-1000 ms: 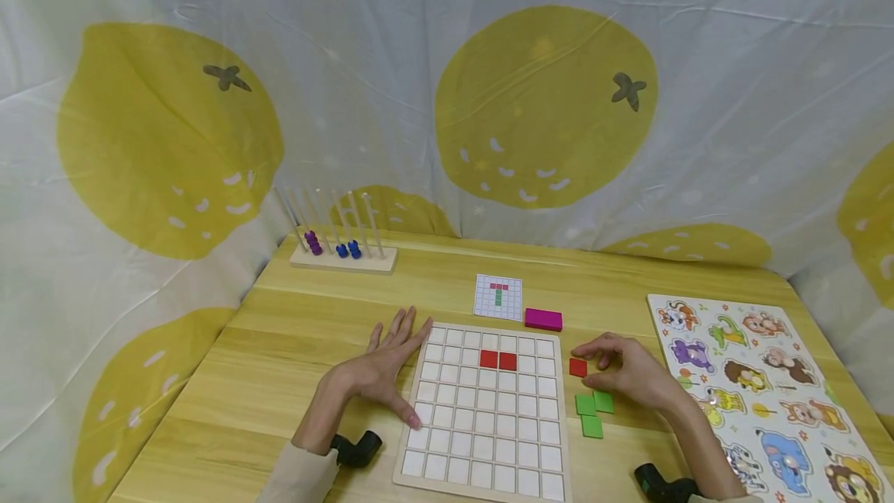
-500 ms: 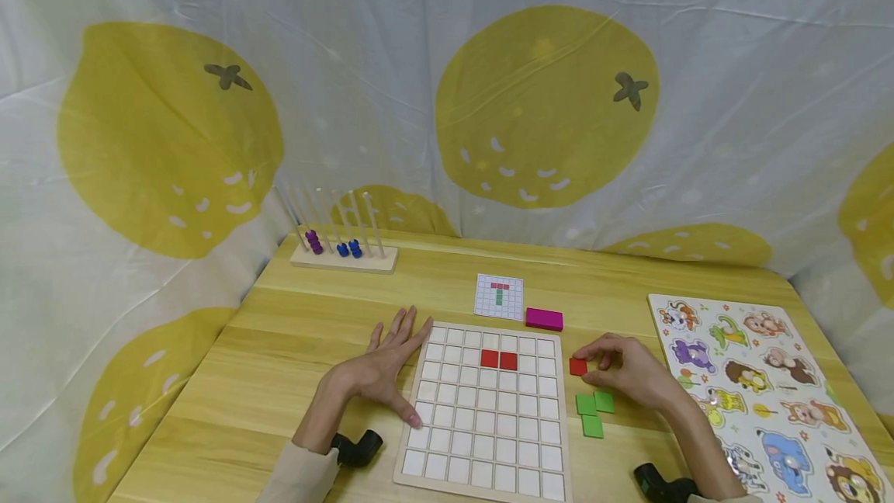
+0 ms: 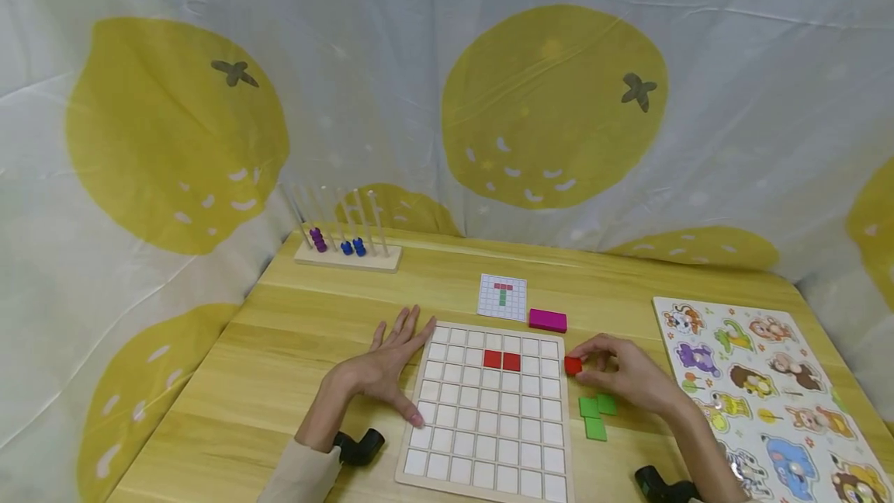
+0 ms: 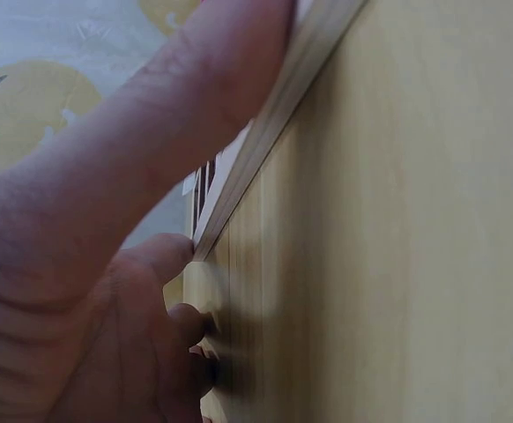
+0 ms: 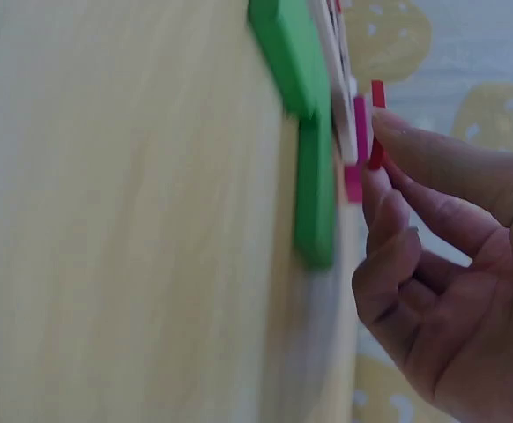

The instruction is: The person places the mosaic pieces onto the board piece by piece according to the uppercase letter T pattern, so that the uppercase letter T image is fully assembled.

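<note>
A red square tile [image 3: 573, 365] is pinched between thumb and fingers of my right hand [image 3: 621, 371], just off the board's right edge; in the right wrist view the tile [image 5: 377, 128] is raised off the table. My left hand [image 3: 377, 375] rests spread along the left edge of the wooden grid board [image 3: 482, 480], its thumb on the rim. Two red tiles [image 3: 511, 362] lie side by side in the board's second row. Several green tiles [image 3: 596, 429] lie below my right hand, right of the board.
A pattern card [image 3: 489, 309] with a red and green T lies behind the board, beside a magenta block [image 3: 548, 320]. A bead-peg stand [image 3: 349, 258] is at the back left. An animal puzzle board [image 3: 757, 418] covers the right side.
My right hand has taken hold of the loose red tile, lifted it and moved it slightly left toward the board. The left hand has stayed in place.
</note>
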The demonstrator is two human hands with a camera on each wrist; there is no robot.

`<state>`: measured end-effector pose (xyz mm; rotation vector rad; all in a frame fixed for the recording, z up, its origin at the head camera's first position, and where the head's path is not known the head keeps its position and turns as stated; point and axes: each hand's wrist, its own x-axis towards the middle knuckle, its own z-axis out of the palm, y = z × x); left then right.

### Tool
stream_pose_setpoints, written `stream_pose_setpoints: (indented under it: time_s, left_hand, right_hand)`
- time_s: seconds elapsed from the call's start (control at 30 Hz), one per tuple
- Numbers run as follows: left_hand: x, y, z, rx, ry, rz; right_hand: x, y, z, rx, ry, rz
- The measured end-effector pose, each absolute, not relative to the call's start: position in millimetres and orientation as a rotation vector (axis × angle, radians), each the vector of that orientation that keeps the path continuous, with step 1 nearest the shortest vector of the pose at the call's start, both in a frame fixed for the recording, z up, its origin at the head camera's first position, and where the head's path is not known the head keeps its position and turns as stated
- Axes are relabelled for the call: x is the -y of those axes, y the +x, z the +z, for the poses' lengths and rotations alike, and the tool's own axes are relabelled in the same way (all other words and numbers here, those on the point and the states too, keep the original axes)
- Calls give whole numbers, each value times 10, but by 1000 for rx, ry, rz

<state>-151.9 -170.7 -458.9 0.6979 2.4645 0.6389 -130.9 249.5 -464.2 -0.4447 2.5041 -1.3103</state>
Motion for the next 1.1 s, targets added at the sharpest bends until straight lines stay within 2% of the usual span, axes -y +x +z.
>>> stream_pose_setpoints:
  time_s: [0.3, 0.6, 1.1]
  left_hand:
    - [1706, -1509, -4625, -2467, 681, 641]
    - [1697, -1515, -4593, -2463, 683, 646]
    - [1668, -1506, -4550, -2450, 657, 656]
  right_hand:
    - [-1886, -1361, -4490, -2562, -353, -1311]
    - [-1309, -1490, -4571, -2534, -400, -1337]
    - [-1014, -1564, -4618, -2562, -350, -1303]
